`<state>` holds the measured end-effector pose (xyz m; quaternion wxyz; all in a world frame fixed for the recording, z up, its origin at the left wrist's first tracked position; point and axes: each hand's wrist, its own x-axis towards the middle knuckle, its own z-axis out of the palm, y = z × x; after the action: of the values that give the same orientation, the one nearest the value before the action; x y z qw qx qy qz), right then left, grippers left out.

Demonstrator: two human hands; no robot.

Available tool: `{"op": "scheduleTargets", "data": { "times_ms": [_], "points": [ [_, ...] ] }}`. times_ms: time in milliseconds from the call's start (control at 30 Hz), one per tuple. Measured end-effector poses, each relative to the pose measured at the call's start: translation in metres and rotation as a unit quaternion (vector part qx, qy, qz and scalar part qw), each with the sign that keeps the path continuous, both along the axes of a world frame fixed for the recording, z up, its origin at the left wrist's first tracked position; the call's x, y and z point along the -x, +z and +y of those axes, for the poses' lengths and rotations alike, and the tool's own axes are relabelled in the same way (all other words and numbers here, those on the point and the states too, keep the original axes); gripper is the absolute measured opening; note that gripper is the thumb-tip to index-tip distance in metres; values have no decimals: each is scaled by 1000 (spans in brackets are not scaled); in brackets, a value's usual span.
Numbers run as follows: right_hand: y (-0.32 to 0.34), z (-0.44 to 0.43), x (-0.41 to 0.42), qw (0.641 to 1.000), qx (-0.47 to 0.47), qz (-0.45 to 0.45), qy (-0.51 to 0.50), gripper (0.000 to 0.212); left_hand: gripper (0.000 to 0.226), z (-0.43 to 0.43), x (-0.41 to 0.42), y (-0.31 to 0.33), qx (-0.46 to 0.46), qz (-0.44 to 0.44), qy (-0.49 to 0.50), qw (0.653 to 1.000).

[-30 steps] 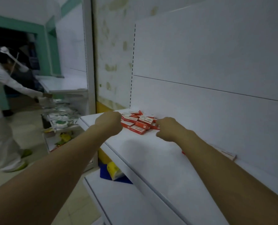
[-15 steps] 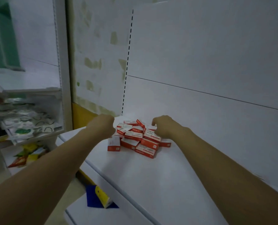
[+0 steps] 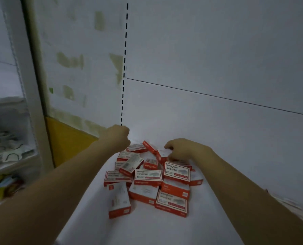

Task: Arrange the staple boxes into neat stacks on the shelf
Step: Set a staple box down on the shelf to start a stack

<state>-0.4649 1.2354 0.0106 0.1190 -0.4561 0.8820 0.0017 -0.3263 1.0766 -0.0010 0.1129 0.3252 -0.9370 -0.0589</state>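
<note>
White shelf (image 3: pixel 147 232) fills the lower centre of the frame, with a white back panel (image 3: pixel 218 50) rising behind it; a thin seam crosses the panel from centre to right. A slotted upright (image 3: pixel 125 50) runs down from top centre to the shelf's far corner. Left of it is a pale wall (image 3: pixel 71 61) w/ greenish patches and a yellow band (image 3: pixel 66 137) along its base. Far left, a side rack (image 3: pixel 32 103) holds blurred packets (image 3: pixel 6 151).

Boxes (image 3: pixel 152 175): red-and-white, loose heap in the centre of the frame, on the shelf close to the back panel. They lie at mixed angles, some overlapping, some on edge, no stacks formed. Printed tops face up on most near ones. One box (image 3: pixel 119 198) at the heap's lower left sits skewed, just beside the rest.

L hand (image 3: pixel 119 138), just left of centre, reaches in from lower left and sits over the heap's far-left corner. Knuckles face the camera, fingers clenched into a fist; palm side hidden, so can't tell if anything is in it.

R hand (image 3: pixel 184 150), right of centre, comes in from lower right, at the heap's far-right edge. Fingers bent, tips on a tilted box (image 3: pixel 162 153) at the back of the heap. Too blurred to tell whether they actually pinch it.

Both forearms bare, spanning the lower corners of the frame.
</note>
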Motion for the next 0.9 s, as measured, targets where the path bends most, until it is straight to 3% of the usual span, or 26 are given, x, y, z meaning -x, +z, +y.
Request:
{"op": "scheduleTargets", "data": {
  "times_ms": [233, 400, 533, 700, 900],
  "points": [
    [4, -9, 1, 999, 7, -29, -42, 44, 12, -22, 24, -6, -6, -11, -64, 998],
    [6, 10, -12, 991, 102, 31, -87, 49, 27, -27, 30, 2, -4, -7, -100, 995],
    [18, 36, -28, 977, 147, 68, -141, 54, 26, -12, 35, 12, 2, 4, -162, 987],
    [30, 82, -65, 957, 166, 95, -216, 57, 20, 25, 38, 22, 17, 22, -256, 966],
    [28, 171, -126, 920, 164, 122, -335, 60, 34, 109, 46, 32, 14, 19, -391, 920]
  ]
}}
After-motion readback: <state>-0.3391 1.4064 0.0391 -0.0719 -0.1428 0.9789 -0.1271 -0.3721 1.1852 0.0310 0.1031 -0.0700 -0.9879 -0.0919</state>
